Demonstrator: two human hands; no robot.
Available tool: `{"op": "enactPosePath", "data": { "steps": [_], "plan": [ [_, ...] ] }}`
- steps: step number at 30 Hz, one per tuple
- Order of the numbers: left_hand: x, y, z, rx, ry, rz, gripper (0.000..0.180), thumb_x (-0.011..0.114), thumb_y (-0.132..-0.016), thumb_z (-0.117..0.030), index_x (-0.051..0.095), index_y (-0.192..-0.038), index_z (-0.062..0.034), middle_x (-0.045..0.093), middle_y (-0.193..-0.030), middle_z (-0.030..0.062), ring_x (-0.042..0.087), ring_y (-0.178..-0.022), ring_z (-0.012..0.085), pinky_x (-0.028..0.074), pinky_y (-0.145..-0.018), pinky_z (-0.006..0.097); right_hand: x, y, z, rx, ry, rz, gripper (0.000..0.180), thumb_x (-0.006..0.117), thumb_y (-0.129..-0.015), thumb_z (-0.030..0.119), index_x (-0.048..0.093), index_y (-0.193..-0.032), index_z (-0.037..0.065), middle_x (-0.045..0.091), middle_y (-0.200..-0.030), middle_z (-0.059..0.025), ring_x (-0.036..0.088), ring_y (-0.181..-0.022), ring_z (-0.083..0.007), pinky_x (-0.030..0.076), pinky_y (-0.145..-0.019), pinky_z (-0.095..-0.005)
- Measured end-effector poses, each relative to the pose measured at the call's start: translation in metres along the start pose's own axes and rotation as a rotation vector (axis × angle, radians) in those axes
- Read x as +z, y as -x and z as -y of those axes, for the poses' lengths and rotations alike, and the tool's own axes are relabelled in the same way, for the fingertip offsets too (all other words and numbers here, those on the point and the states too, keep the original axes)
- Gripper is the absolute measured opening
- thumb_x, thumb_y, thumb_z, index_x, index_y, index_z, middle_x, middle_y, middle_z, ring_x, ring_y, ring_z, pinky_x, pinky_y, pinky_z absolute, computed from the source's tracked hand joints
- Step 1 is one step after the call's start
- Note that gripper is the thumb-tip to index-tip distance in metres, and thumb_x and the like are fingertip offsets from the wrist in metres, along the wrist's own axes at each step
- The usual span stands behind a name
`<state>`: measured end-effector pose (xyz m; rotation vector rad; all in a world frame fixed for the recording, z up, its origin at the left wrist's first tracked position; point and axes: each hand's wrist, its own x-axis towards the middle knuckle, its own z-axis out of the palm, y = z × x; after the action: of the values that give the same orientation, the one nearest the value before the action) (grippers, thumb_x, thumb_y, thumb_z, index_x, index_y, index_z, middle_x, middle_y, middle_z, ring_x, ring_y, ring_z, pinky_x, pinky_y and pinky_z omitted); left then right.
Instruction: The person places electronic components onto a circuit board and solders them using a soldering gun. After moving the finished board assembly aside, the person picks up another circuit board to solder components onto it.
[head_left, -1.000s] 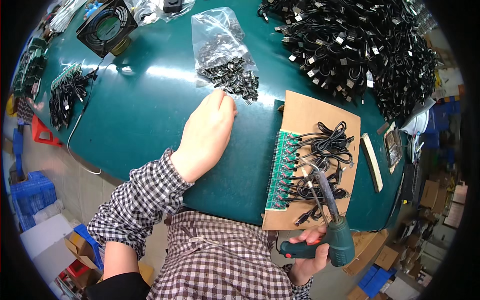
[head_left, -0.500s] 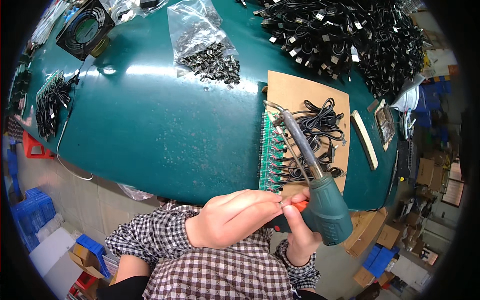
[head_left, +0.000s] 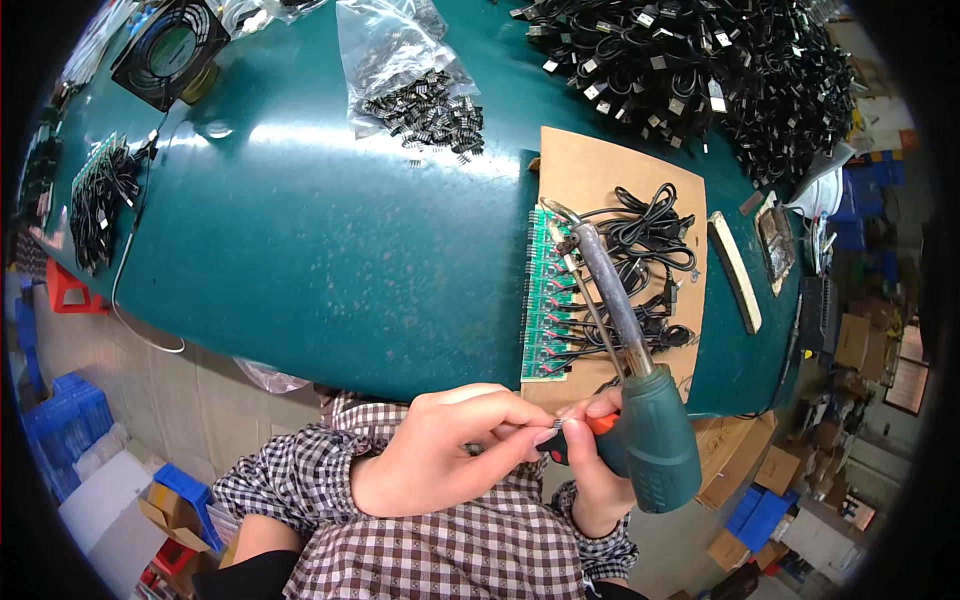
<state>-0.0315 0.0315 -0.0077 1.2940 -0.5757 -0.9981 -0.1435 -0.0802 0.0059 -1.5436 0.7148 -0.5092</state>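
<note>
What the left hand (head_left: 440,455) pinched against the right hand (head_left: 590,470) was too small to make out, only a glint of thin metal showing between the fingertips, and the right palm was hidden behind the green handle of the soldering iron (head_left: 640,400). The iron's shaft covered part of the green circuit boards (head_left: 545,295) and the black cables (head_left: 645,235) on the cardboard sheet (head_left: 600,165). The cable heap (head_left: 700,70) and the black fan (head_left: 165,50) ran off the upper edge, and the loose parts in the clear bag (head_left: 420,100) were too fine to tell apart.
</note>
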Motion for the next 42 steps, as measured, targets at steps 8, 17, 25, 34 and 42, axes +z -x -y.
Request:
{"op": "enactPosePath", "data": {
  "steps": [8,17,25,34,42],
  "plan": [
    [-0.003,0.001,-0.006,-0.032,-0.135,0.000,0.009,0.060,-0.077,0.003,0.061,-0.087,0.0043,0.061,-0.081,0.0104,0.063,-0.071,0.0129,0.053,-0.061,0.021,-0.011,0.000,-0.005,-0.164,0.512,0.119,0.021,0.065,-0.074,-0.001,0.052,-0.090,0.002,0.060,-0.075,-0.0053,0.059,-0.072,-0.0118,0.048,-0.065,-0.0241],
    [-0.020,-0.027,0.021,-0.261,0.049,-0.209,0.012,0.059,-0.082,-0.009,0.058,-0.081,0.0023,0.059,-0.070,0.0033,0.055,-0.058,0.0048,0.046,-0.052,0.019,-0.015,0.020,-0.003,0.063,0.025,-0.229,0.023,0.056,-0.074,0.001,0.047,-0.095,-0.002,0.050,-0.081,-0.0101,0.055,-0.069,-0.0197,0.049,-0.062,-0.0339],
    [-0.024,-0.035,0.024,-0.331,0.017,-0.072,0.016,0.059,-0.084,-0.012,0.055,-0.084,0.0036,0.060,-0.075,0.0051,0.059,-0.065,0.0075,0.051,-0.060,0.021,-0.027,0.038,-0.010,0.130,-0.088,-0.172,0.025,0.058,-0.078,0.015,0.045,-0.092,0.000,0.049,-0.076,-0.0109,0.052,-0.067,-0.0192,0.047,-0.060,-0.0327],
    [-0.032,-0.040,0.023,-0.396,0.123,0.011,0.018,0.059,-0.085,-0.014,0.055,-0.087,0.0033,0.059,-0.075,0.0050,0.059,-0.068,0.0086,0.051,-0.061,0.022,-0.038,0.056,-0.016,0.205,-0.091,-0.118,0.040,0.058,-0.080,0.032,0.043,-0.093,-0.003,0.048,-0.081,-0.0128,0.056,-0.072,-0.0238,0.054,-0.060,-0.0362],
    [-0.034,-0.041,0.021,-0.413,0.131,0.029,0.017,0.058,-0.085,-0.013,0.055,-0.086,0.0034,0.059,-0.074,0.0049,0.059,-0.067,0.0090,0.051,-0.062,0.023,-0.039,0.074,-0.017,0.254,-0.003,-0.214,0.054,0.059,-0.077,0.043,0.046,-0.095,-0.006,0.050,-0.089,-0.0168,0.057,-0.082,-0.0260,0.056,-0.066,-0.0376]
  ]
}}
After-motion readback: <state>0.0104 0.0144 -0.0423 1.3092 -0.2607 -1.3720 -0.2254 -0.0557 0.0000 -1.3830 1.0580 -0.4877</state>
